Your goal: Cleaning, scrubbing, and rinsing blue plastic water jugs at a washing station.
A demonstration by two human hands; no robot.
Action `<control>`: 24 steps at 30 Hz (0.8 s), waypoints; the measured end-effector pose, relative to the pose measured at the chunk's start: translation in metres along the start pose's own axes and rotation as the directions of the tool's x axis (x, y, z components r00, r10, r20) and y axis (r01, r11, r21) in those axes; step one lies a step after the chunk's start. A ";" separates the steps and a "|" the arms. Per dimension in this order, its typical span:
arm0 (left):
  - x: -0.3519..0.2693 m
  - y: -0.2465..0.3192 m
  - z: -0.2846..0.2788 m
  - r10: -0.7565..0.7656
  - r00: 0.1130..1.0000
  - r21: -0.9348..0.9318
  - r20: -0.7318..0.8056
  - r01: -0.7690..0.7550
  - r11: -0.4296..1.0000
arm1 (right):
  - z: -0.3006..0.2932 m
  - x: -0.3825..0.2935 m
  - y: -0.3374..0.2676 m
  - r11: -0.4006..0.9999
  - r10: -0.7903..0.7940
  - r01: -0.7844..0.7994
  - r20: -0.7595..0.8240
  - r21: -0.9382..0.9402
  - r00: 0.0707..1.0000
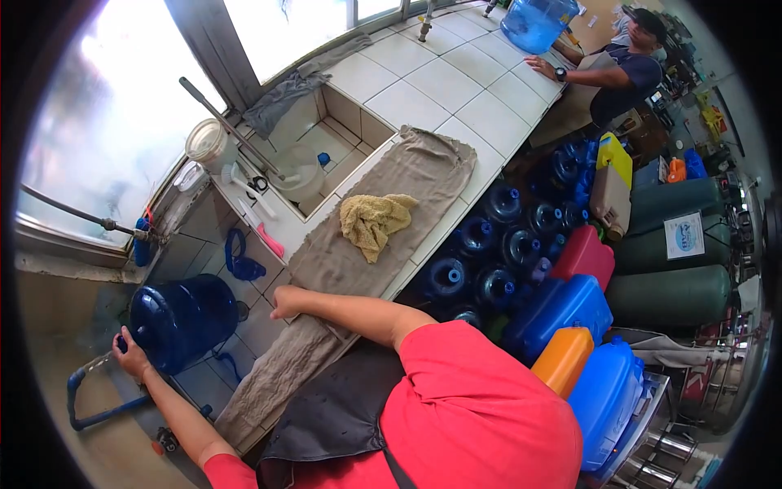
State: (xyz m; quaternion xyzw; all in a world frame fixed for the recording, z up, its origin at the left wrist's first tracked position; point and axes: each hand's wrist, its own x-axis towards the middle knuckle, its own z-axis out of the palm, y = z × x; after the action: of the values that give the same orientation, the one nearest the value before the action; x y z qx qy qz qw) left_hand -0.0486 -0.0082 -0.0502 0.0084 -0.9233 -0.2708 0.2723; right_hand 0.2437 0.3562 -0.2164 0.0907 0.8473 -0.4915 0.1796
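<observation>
A large blue water jug (186, 321) lies on its side on the white tiled floor of a low basin at the left. My left hand (131, 357) is at its neck end, beside a blue pipe (110, 412), fingers curled round something small and dark blue that I cannot make out for certain. My right hand (286, 304) hangs over the basin's near edge, just past a grey cloth (317, 269), its fingers bent; whether it holds anything cannot be told. A crumpled yellow towel (374, 221) lies on the grey cloth.
Beyond the cloth is a tiled sink (351, 131) holding a plastic tub (299, 171). A brush (247, 186) and a white bucket (211, 143) stand near it. Several jugs (452, 276) and jerrycans (562, 360) crowd the right side. A person (623, 79) stands at the counter's far end by another jug (537, 24).
</observation>
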 end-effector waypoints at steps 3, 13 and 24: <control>-0.007 0.012 0.003 0.037 0.999 0.099 -0.036 -0.033 0.995 | -0.003 -0.004 0.002 0.999 0.019 -0.018 -0.028 0.030 0.999; -0.023 0.037 -0.005 -0.043 0.999 0.083 0.007 0.042 0.996 | -0.012 -0.007 0.012 0.999 -0.025 0.028 -0.069 0.033 0.997; -0.051 0.081 -0.056 0.091 0.985 0.142 0.146 -0.112 0.983 | -0.015 -0.005 0.014 0.990 -0.057 0.059 -0.022 0.125 0.998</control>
State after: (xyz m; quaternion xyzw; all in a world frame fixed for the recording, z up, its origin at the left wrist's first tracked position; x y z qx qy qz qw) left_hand 0.0340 0.0411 0.0051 -0.0372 -0.9570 -0.1862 0.2192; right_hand 0.2499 0.3760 -0.2186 0.0817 0.8185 -0.5481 0.1514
